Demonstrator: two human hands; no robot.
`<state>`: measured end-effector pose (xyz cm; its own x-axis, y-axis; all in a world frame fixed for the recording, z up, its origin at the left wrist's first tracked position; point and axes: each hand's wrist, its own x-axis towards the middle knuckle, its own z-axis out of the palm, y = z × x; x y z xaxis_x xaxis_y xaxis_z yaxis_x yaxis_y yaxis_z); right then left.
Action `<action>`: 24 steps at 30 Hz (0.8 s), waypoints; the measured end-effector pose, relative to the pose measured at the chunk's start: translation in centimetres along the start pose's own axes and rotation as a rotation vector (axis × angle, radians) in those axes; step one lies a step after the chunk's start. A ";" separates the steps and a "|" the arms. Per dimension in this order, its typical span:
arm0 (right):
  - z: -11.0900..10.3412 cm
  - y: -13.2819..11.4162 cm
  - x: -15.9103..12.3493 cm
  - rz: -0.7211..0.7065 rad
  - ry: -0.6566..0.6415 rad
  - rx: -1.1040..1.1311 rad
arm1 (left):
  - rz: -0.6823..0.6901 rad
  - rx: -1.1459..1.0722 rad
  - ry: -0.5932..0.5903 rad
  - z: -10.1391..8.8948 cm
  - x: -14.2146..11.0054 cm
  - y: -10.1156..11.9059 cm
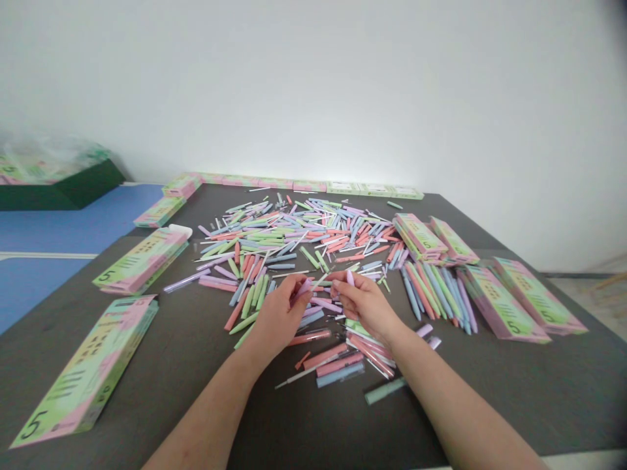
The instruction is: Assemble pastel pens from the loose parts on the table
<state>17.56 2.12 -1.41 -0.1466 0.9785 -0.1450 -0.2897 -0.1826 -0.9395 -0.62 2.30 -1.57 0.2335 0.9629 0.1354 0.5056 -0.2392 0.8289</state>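
Left hand (279, 315) pinching a lilac pen piece (302, 290) between narrowed fingers, right hand (366, 305) pinching a second lilac pen piece (349, 279); loose pastel pens (274, 228) across a dark table (161, 372), beside shut green-pink pen boxes (504, 303), contents hidden.

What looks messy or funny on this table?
Pastel pink, blue and green plastic pen pieces lie jumbled in a big heap across the dark tabletop, pointing every which way. One mint-green pen looks odd because it lies alone near the far edge, away from the heap.

A packing room, I'd say: pens (294, 225) and printed boxes (499, 303) crowd the table (147, 365) around my left grip (279, 316) and right grip (365, 303).
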 end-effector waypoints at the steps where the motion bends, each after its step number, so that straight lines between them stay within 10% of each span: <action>1: -0.1 0.1 0.1 0.005 0.010 -0.007 | 0.001 0.039 0.039 -0.1 0.1 -0.1; 11: -0.6 0.1 1.3 -0.100 0.051 -0.130 | -0.001 0.133 0.234 -0.7 0.9 -1.2; 18: 0.8 -0.3 2.7 -0.180 0.051 -1.279 | -0.049 0.159 0.255 -1.1 1.2 -1.7; 24: 3.3 0.1 4.5 -0.229 -0.029 -1.470 | -0.034 0.160 0.295 -1.8 2.2 -1.6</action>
<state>13.74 6.22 -1.13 -0.2546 0.9664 0.0352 0.8792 0.2465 -0.4077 -2.40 4.99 -1.62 -0.0246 0.9598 0.2795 0.6384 -0.2001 0.7433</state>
